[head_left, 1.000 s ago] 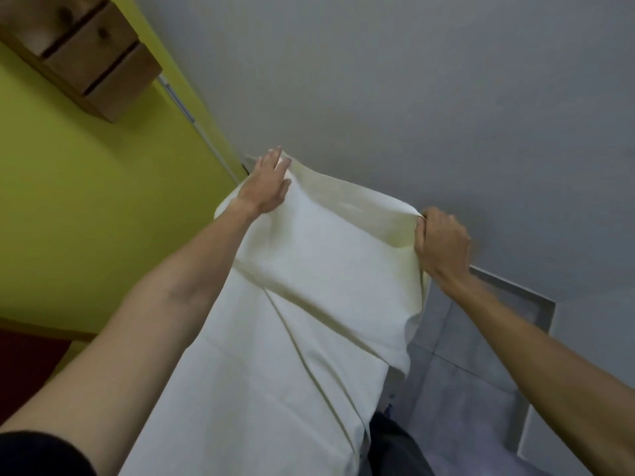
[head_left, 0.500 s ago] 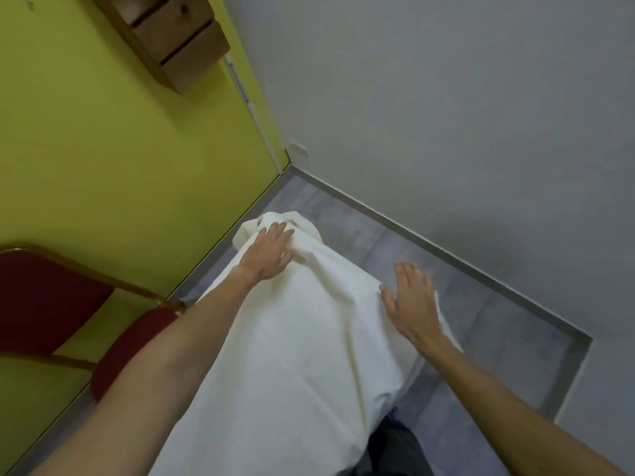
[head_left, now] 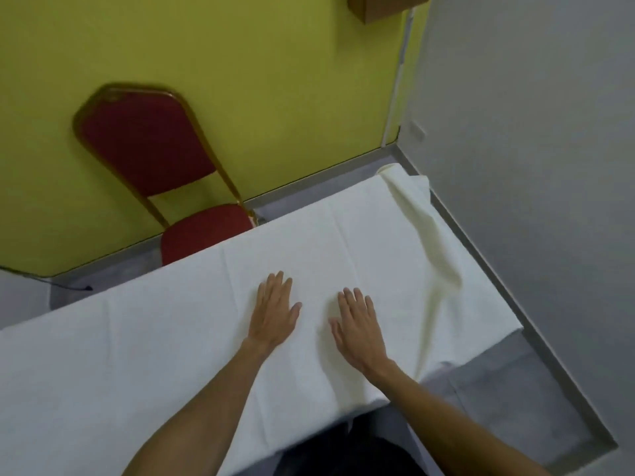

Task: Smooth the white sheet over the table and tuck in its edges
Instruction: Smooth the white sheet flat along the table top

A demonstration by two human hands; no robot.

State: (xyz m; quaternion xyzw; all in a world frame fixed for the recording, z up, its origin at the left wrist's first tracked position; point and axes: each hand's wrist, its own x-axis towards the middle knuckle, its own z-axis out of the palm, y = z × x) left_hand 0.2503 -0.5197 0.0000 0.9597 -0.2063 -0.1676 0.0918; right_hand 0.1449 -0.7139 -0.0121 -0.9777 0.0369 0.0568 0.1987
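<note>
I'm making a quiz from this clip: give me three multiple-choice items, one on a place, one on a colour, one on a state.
1. Where is the chair?
A. beyond the table's far edge, by the yellow wall
B. by the grey wall
C. on the table

2. What colour is the chair's padding?
A. blue
B. red
C. green

3. How are the hands?
A. gripping the sheet
B. lifted off
C. open, flat on the sheet

Answers:
1 A, the chair stands behind the sheet.
2 B, back and seat are red.
3 C, left hand and right hand lie palm-down, fingers spread.
</note>
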